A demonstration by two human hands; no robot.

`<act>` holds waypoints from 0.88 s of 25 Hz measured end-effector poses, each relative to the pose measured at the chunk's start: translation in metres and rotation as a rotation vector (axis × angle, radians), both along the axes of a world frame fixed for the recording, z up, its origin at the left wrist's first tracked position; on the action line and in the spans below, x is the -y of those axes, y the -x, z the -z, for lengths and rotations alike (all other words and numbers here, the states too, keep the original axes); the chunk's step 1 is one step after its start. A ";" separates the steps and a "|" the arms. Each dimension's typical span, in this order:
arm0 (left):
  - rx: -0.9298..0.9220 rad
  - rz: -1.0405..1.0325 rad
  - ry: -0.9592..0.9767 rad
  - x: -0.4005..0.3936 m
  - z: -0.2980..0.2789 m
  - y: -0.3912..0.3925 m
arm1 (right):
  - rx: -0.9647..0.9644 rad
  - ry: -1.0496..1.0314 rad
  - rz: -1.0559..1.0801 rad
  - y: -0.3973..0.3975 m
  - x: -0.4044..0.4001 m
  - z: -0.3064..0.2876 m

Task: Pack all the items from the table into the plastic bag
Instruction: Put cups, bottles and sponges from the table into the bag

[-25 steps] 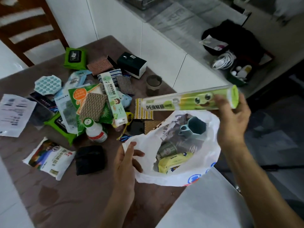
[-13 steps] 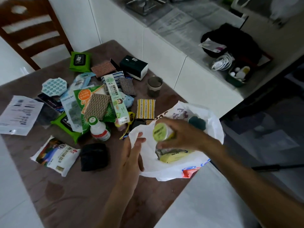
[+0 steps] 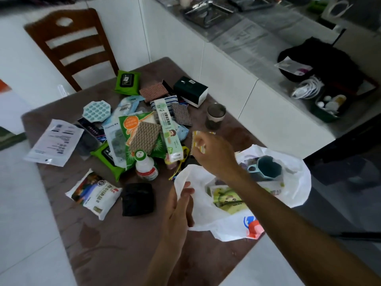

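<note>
1. The left hand (image 3: 179, 205) pinches the rim of the white plastic bag (image 3: 208, 219), its grip clenched on the film, at 5 o'clock on the brown worktop (image 3: 115, 244).
2. The right hand (image 3: 214, 155) reaches toward the pile at 11 o'clock of the bag, its grip closed on a yellow striped packet (image 3: 199, 142).
3. A teal cup (image 3: 268, 168) lies inside the bag.

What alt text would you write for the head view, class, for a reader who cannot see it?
A person's left hand holds open a white plastic bag at a brown table's edge while the right hand picks up a yellow striped packet. Many packets, boxes and a small bottle lie unpacked.
</note>
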State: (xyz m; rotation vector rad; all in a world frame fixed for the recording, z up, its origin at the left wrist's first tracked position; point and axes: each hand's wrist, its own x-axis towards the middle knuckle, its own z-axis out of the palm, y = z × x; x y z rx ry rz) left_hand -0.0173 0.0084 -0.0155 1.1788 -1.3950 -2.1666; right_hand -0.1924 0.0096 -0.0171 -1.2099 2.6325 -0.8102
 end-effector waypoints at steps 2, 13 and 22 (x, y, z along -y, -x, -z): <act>0.028 -0.004 0.027 0.003 0.004 0.000 | 0.116 -0.258 0.020 -0.002 0.049 0.027; 0.050 -0.123 0.111 0.018 0.025 -0.008 | 0.615 0.542 0.451 0.016 0.011 -0.001; -0.022 -0.063 -0.068 0.011 0.022 -0.006 | 0.385 0.768 0.027 0.031 -0.136 -0.088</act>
